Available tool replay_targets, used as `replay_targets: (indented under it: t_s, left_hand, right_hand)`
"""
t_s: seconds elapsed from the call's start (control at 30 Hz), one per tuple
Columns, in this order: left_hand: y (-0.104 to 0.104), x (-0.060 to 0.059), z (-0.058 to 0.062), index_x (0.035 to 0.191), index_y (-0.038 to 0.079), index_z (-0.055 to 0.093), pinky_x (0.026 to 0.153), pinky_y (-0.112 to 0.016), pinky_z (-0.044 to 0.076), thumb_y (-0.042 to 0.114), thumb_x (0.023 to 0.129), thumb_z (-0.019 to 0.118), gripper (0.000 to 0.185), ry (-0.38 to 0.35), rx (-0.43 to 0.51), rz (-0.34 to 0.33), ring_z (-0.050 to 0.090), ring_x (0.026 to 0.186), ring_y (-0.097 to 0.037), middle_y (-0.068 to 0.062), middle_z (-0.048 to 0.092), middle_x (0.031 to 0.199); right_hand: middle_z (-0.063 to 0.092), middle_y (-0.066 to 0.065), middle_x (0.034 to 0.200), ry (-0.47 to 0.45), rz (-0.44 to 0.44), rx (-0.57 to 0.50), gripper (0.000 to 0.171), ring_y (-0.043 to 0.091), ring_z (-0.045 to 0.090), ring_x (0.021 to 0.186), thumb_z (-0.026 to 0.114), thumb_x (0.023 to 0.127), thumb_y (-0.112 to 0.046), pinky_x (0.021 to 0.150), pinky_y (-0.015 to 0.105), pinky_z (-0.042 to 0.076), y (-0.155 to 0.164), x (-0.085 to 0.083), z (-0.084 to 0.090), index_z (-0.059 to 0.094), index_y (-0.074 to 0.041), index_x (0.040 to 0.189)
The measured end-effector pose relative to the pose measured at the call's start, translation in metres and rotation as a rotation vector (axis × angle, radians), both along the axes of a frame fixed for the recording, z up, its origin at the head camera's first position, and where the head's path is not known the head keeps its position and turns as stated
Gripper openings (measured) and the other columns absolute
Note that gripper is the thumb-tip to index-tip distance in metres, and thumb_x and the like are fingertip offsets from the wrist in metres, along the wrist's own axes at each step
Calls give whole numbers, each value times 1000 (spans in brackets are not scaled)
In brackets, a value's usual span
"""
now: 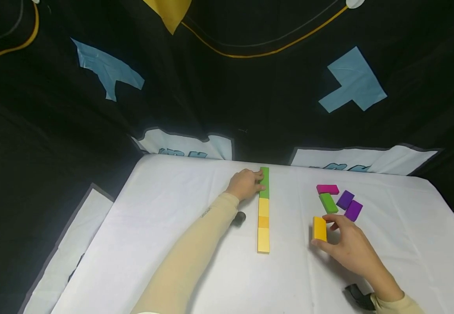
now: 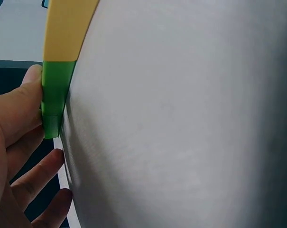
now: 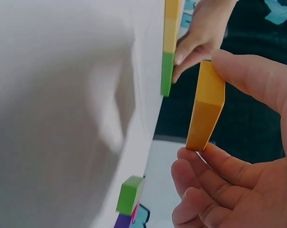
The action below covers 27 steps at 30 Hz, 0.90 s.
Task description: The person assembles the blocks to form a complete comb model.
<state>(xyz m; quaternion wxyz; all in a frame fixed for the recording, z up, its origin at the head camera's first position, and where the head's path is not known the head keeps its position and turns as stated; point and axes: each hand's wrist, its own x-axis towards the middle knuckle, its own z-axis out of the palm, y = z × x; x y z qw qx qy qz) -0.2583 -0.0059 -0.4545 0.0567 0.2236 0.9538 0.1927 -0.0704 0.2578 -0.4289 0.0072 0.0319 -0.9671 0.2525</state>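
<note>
White cloth covers the table (image 1: 195, 270), with black patterned fabric hung behind it. From the head view, a row of blocks (image 1: 264, 218) runs straight away from the person, green at the far end and yellow nearer. The left hand (image 1: 246, 184) rests against the green block (image 1: 264, 183) at that far end, fingers fairly straight along its left side. To the right of the row and well apart from it, the right hand (image 1: 348, 244) pinches an orange block (image 1: 320, 228) between thumb and fingertips, its long axis parallel to the row. The row's near end lies to the left of this block, so the right hand is the nearer one to that end. Just beyond lie a pink block (image 1: 327, 189), a loose green block (image 1: 328, 203) and two purple blocks (image 1: 349, 205).

The left wrist view shows the left hand (image 2: 15, 142) with a fingertip on the green block (image 2: 55, 95); the other fingers are relaxed and hold nothing.

The right wrist view shows the right hand (image 3: 238, 156) closed narrowly on the orange block (image 3: 206, 107), thumb on one end, fingers at the other, held clear of the cloth.
</note>
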Motion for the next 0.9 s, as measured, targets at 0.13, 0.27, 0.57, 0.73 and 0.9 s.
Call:
replay_targets:
  t_s: [0.13, 0.27, 0.57, 0.73, 0.9]
  left_hand:
    - [0, 0, 0, 136, 20, 63, 113, -37, 40, 39, 93, 71, 48, -3, 10, 2, 48, 137, -25, 9, 50, 148]
    - [0, 0, -1, 136, 19, 63, 113, -37, 40, 39, 93, 71, 48, -4, 17, 5, 49, 137, -24, 9, 50, 148]
    - [0, -1, -3, 135, 19, 64, 113, -36, 39, 38, 92, 72, 48, -5, 34, 6, 48, 137, -24, 9, 51, 148]
    - [0, -1, -3, 135, 19, 64, 113, -37, 40, 39, 92, 72, 48, -9, 31, 7, 48, 137, -24, 9, 50, 148]
    - [0, -1, -3, 135, 19, 64, 113, -37, 40, 40, 92, 72, 48, -1, 22, 4, 49, 137, -24, 9, 50, 148]
  right_hand:
    - [65, 15, 116, 18, 3, 1, 68, 28, 60, 95, 89, 74, -36, 74, 44, 54, -8, 2, 1, 62, -3, 126]
    - [65, 14, 115, 13, -1, 5, 68, 28, 60, 95, 90, 72, -36, 74, 44, 55, -17, 4, 1, 62, -5, 126]
    - [65, 9, 111, 34, 29, -5, 66, 23, 57, 92, 92, 71, -34, 74, 40, 53, -34, 10, 2, 62, -8, 124]
    - [64, 7, 112, 35, 41, -1, 66, 22, 57, 91, 92, 70, -34, 72, 36, 52, -44, 14, 4, 63, -11, 124]
    - [64, 3, 112, 42, 63, -1, 65, 20, 58, 92, 93, 69, -34, 71, 34, 51, -53, 19, 4, 63, -13, 123]
